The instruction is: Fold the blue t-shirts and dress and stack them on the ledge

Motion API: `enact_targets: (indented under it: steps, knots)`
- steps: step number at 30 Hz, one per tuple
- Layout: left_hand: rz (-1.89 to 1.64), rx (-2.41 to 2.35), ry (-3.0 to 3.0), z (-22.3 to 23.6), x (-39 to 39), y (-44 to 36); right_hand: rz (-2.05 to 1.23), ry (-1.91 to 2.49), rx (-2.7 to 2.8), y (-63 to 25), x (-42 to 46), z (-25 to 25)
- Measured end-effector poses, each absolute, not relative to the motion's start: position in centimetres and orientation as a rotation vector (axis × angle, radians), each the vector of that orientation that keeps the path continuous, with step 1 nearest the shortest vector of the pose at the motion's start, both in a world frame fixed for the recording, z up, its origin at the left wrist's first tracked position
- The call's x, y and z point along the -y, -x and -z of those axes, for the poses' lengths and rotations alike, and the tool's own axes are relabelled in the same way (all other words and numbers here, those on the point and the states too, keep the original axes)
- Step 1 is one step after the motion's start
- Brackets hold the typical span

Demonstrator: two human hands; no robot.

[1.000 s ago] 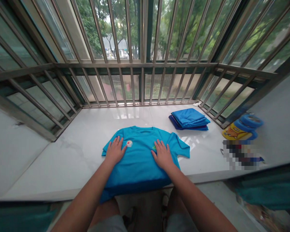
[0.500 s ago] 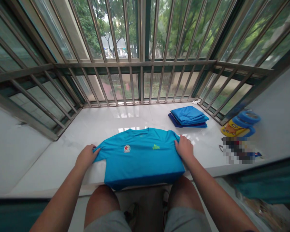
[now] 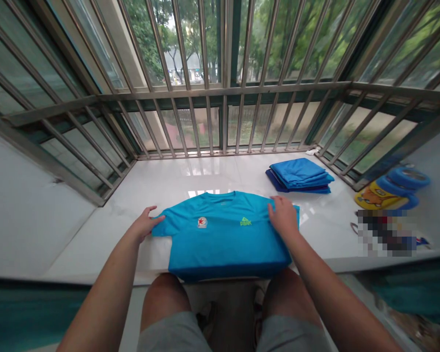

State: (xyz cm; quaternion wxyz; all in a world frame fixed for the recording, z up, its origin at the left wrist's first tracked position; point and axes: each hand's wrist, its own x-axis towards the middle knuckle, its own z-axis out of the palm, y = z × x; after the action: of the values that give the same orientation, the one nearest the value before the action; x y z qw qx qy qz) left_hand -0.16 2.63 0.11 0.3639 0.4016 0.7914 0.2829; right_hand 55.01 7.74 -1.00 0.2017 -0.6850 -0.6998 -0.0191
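Observation:
A turquoise T-shirt (image 3: 223,244) lies front side up on the white ledge, its neckline toward the window and its lower part hanging over the near edge. It has a red-and-white badge and a green logo on the chest. At the end of the left sleeve is my left hand (image 3: 146,224), fingers apart, with the thumb touching the cloth. My right hand (image 3: 284,215) rests over the right shoulder and sleeve with its fingers stretched out, covering part of them. Both sleeves lie spread outward.
A stack of folded blue clothes (image 3: 298,175) sits at the back right of the ledge (image 3: 161,181). Farther right stand a blue and yellow jug (image 3: 392,188) and a blurred-out item (image 3: 386,233). Metal bars (image 3: 225,122) line the window. My knees touch the near edge.
My left fingers have loosened from the left sleeve. My right hand has shifted inward on the shirt, and the right sleeve now shows spread beyond it. The camera view has turned slightly left.

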Motion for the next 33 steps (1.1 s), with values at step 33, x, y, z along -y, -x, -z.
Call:
enact_targets:
  steps: [33]
  knots:
    - [-0.842, -1.885, -2.250, 6.7, 5.2, -4.5, -0.583, 1.750, 2.266, -32.0, -1.8, 0.0]
